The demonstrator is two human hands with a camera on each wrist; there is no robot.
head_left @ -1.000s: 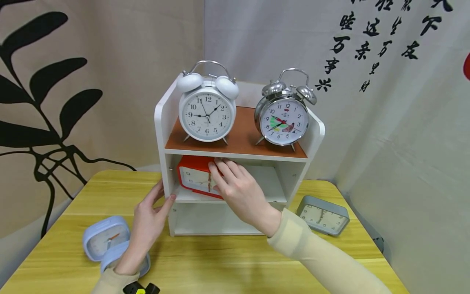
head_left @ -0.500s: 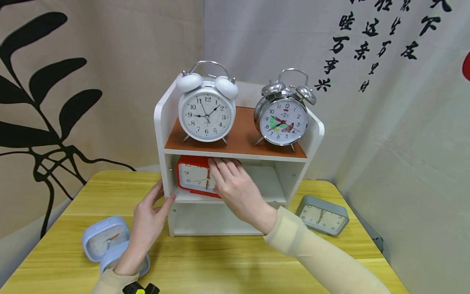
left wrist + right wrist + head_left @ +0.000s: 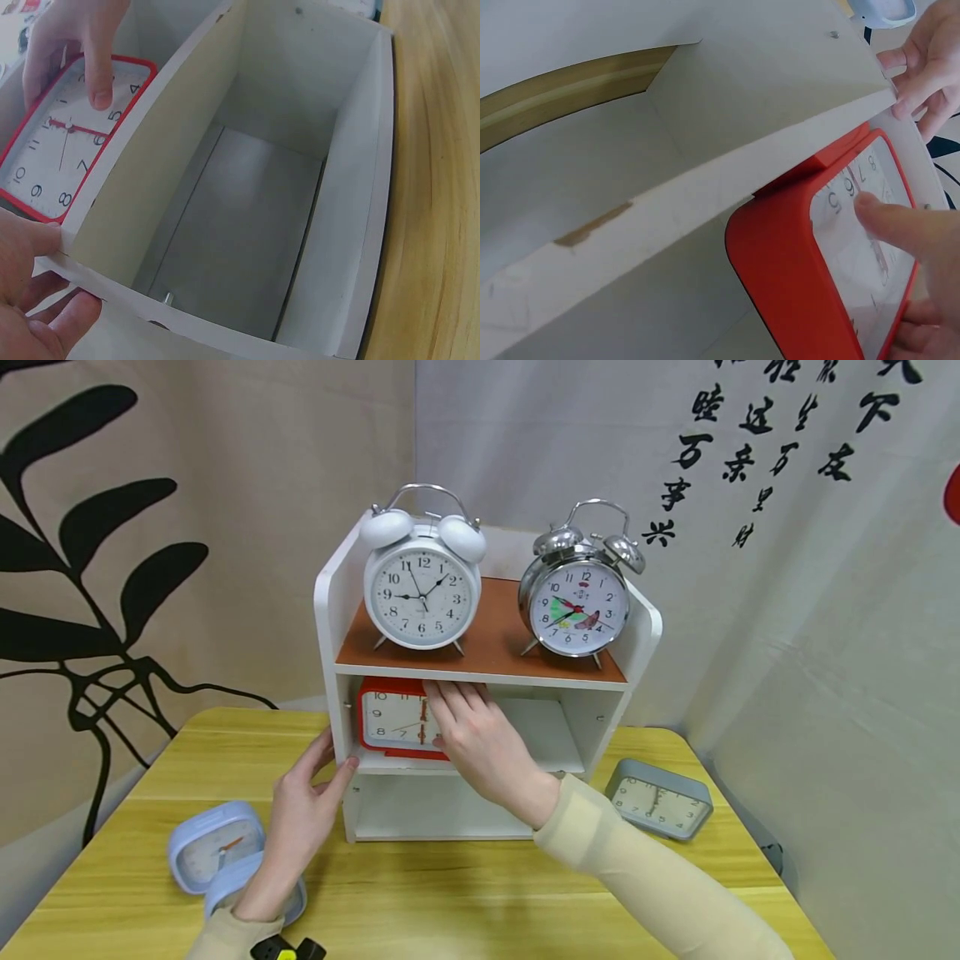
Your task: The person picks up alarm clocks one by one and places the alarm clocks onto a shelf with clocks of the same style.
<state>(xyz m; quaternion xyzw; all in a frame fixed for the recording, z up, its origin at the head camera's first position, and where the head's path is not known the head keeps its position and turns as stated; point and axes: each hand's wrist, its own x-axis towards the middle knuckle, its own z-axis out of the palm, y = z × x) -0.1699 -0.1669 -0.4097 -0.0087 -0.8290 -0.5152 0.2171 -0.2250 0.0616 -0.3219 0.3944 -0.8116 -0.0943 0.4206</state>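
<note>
Right hand (image 3: 487,747) extends into the shelf unit's (image 3: 540,682) middle compartment, fingers clamped on the red clock (image 3: 393,722) there, obscuring its right part in the head view. Left hand (image 3: 306,806) grips the unit's left edge.

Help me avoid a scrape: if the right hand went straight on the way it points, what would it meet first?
The red clock: the right hand grips it, thumb on its face. Beyond that, probably the back of the shelf, though the depth is unclear.

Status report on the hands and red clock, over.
Right hand gripping red clock, middle shelf. Left hand holding shelf unit edge. Nothing visibly blocking.
</note>
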